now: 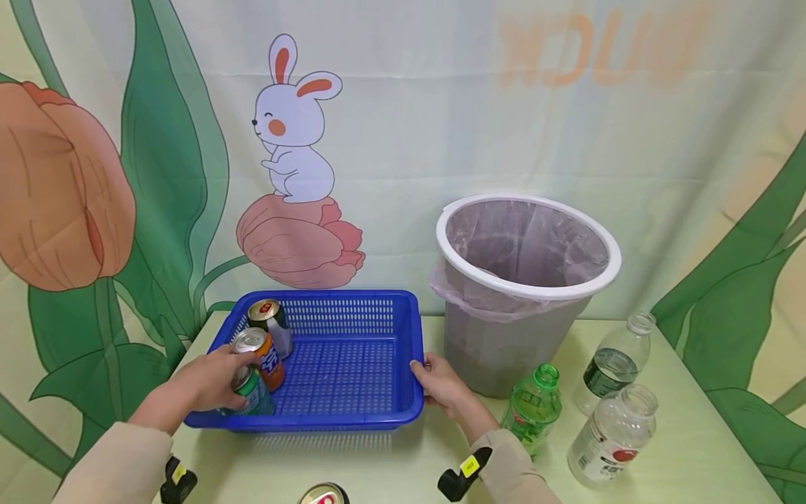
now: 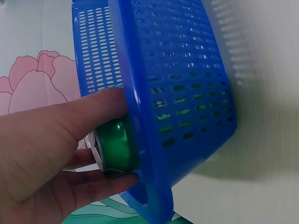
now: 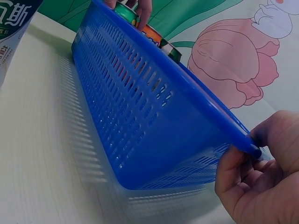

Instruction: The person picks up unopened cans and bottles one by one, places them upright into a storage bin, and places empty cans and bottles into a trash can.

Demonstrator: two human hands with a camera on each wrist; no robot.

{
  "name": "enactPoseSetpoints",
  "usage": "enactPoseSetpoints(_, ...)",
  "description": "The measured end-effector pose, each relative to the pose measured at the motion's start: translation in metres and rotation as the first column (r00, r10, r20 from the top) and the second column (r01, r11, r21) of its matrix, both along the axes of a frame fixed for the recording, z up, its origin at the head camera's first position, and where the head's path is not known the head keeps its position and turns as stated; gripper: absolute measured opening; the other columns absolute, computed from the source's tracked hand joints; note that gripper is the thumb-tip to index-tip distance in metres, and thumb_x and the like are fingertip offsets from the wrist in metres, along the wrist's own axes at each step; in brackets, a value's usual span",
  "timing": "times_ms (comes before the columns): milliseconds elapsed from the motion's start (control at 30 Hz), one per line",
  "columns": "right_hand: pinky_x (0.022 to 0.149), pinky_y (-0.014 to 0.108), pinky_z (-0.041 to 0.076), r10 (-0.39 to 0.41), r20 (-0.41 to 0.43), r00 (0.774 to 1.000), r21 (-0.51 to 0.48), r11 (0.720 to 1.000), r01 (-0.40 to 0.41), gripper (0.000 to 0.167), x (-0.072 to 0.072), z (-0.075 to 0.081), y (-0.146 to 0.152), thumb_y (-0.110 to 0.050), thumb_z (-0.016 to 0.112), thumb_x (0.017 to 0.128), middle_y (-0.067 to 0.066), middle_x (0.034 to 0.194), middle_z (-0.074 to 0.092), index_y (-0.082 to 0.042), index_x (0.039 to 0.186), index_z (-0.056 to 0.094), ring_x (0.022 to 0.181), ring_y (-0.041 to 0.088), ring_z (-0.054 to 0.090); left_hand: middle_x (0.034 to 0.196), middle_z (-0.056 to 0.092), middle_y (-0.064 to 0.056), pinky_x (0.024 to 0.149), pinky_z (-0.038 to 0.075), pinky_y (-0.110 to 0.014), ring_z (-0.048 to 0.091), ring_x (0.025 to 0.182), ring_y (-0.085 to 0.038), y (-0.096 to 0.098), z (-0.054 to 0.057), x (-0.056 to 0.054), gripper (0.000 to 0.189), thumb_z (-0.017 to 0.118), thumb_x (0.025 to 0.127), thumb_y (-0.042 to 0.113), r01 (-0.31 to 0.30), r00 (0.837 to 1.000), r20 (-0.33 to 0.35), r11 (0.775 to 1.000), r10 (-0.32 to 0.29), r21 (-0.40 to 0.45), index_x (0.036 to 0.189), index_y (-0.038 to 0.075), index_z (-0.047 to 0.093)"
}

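Observation:
A blue plastic basket (image 1: 343, 378) stands on the table with three drink cans along its left side. My left hand (image 1: 210, 378) holds the green can (image 1: 255, 393) in the near left corner; the left wrist view shows thumb and fingers around the green can (image 2: 117, 144). Just behind it stand an orange can (image 1: 271, 360) and a dark green and silver can (image 1: 280, 334). On the basket's right side, my right hand (image 1: 443, 385) pinches the rim. In the right wrist view, thumb and curled fingers of the right hand (image 3: 261, 172) grip that rim.
A grey bin (image 1: 504, 350) with a white rim and liner stands right of the basket. Near it are a green bottle (image 1: 534, 409), a clear bottle with a dark label (image 1: 613, 364) and a clear wide-mouth bottle (image 1: 611, 441). Another can (image 1: 324, 494) shows at the front edge.

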State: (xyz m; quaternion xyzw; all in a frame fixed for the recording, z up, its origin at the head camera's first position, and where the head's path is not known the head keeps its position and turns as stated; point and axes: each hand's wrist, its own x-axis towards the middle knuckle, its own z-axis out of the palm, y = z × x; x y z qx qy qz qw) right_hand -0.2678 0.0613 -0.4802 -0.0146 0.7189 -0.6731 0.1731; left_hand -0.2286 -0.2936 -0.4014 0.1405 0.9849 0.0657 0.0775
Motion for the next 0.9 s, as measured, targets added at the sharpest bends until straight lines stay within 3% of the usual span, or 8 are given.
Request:
enactPoseSetpoints(333,0.056,0.029,0.053,0.007,-0.009,1.0,0.006,1.0,-0.007,0.029,-0.001,0.0,0.0,-0.019,0.043,0.096,0.022,0.103,0.061,0.006,0.111,0.044,0.073,0.019,0.064,0.112,0.05,-0.029,0.069,0.051,-0.051,0.058,0.087,-0.036,-0.004,0.0,0.006,0.065,0.08,0.067,0.032,0.02,0.999,-0.042,1.0,-0.02,0.016,0.123,0.008,0.055)
enactPoseSetpoints(500,0.057,0.03,0.054,0.003,-0.005,1.0,0.014,1.0,-0.003,0.031,-0.001,0.0,0.0,-0.02,0.042,0.097,0.024,0.105,0.06,0.007,0.112,0.044,0.076,0.023,0.065,0.107,0.052,-0.024,0.064,0.052,-0.044,0.058,0.079,-0.026,-0.006,0.004,0.008,0.064,0.078,0.069,0.033,0.015,0.999,-0.046,1.0,-0.014,0.025,0.123,0.008,0.055)
enactPoseSetpoints(900,0.055,0.029,0.053,0.003,-0.009,1.0,0.012,1.0,-0.002,0.034,0.001,0.003,-0.001,-0.021,0.042,0.097,0.02,0.099,0.061,0.008,0.115,0.043,0.072,0.02,0.063,0.097,0.054,-0.01,0.058,0.053,-0.033,0.056,0.078,-0.019,-0.003,0.015,0.014,0.055,0.077,0.071,0.031,0.029,0.982,-0.187,0.998,-0.02,0.048,0.116,0.006,0.058)
